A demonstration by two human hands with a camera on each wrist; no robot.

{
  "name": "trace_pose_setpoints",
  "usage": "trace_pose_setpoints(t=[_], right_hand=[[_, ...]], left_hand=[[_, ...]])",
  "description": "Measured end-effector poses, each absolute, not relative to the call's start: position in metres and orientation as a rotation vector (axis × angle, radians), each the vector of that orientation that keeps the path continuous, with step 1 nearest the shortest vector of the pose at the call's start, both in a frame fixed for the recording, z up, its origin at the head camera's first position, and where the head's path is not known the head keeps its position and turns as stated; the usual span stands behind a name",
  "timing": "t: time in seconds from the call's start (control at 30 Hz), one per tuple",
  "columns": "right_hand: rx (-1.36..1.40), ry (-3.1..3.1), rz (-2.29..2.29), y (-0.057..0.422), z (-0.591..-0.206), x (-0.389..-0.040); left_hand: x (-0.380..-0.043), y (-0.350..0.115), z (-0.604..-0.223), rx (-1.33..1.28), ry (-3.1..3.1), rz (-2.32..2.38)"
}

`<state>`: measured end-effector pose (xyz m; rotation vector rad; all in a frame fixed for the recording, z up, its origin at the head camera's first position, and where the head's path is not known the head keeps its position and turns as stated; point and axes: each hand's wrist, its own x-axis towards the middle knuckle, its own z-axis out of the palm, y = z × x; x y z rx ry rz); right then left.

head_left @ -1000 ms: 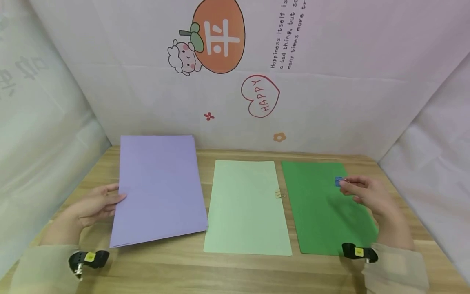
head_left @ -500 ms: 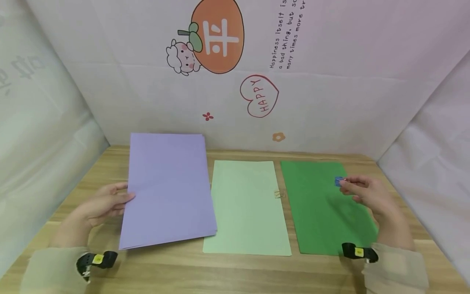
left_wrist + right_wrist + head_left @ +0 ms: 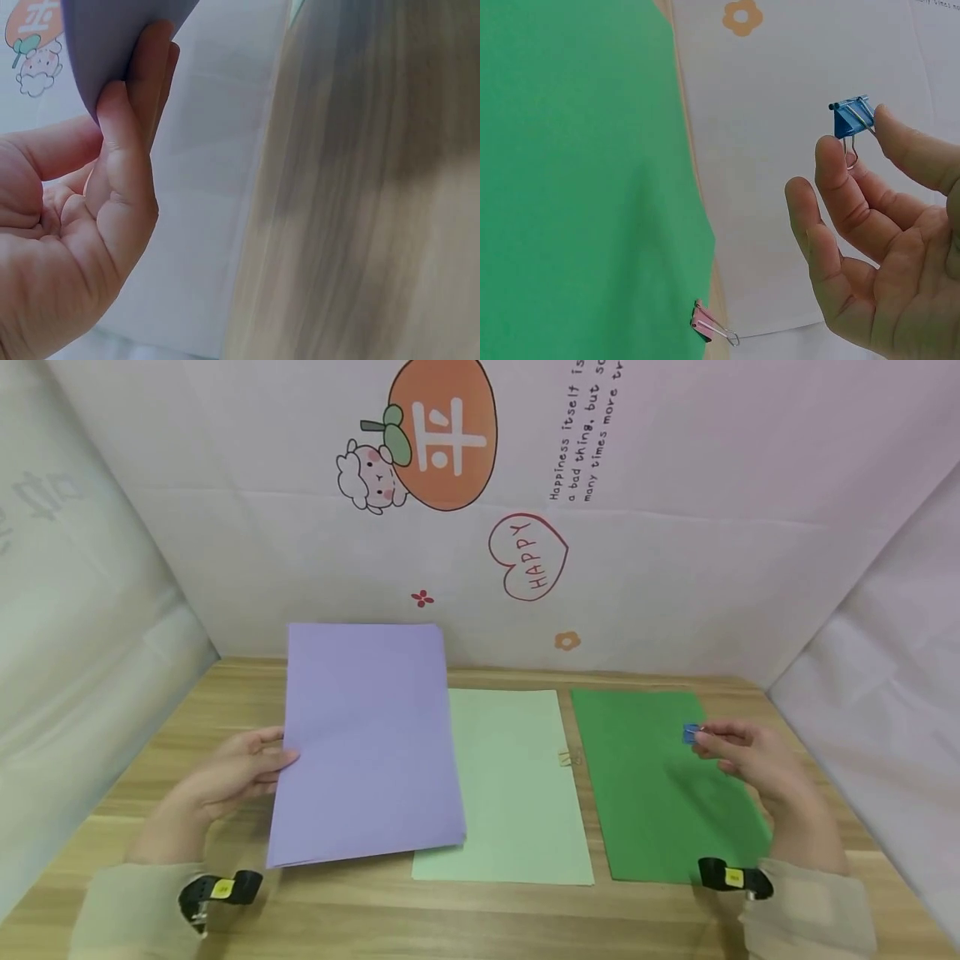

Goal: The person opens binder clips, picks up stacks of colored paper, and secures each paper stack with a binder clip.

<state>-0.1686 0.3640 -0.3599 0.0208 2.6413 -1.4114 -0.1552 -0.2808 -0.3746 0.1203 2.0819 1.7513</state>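
My left hand [image 3: 238, 770] pinches the left edge of a purple paper stack [image 3: 367, 743], thumb on top and fingers underneath. The stack is raised and tilted, overlapping the left part of the pale green paper [image 3: 517, 793]. In the left wrist view the purple paper [image 3: 112, 45] bends between thumb and fingers. A small blue binder clip [image 3: 853, 118] is held by its wire handles between the thumb and fingers of my right hand [image 3: 750, 758], over the dark green paper [image 3: 652, 793].
A yellowish binder clip [image 3: 566, 759] sits on the pale green paper's right edge. A pink binder clip [image 3: 703, 322] grips the dark green paper's edge. White printed cloth [image 3: 675, 568] stands behind and at both sides of the wooden table [image 3: 480, 927].
My left hand has carried the purple paper stack rightward and slightly up, so it now covers part of the pale green paper. The right hand and blue binder clip have stayed in place.
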Motion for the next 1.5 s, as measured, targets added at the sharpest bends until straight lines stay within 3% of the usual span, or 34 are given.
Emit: trace_pose_setpoints(t=[0.33,1.5], right_hand=[[-0.003,2.627,-1.435,0.364,-0.355,-0.169],[-0.144,2.525,-1.606,0.299,-0.339,-0.177]], left_hand=[[-0.165,-0.256,-0.370,0.163,2.073,1.796],[-0.169,-0.196,-0.349,0.263,2.042,1.887]])
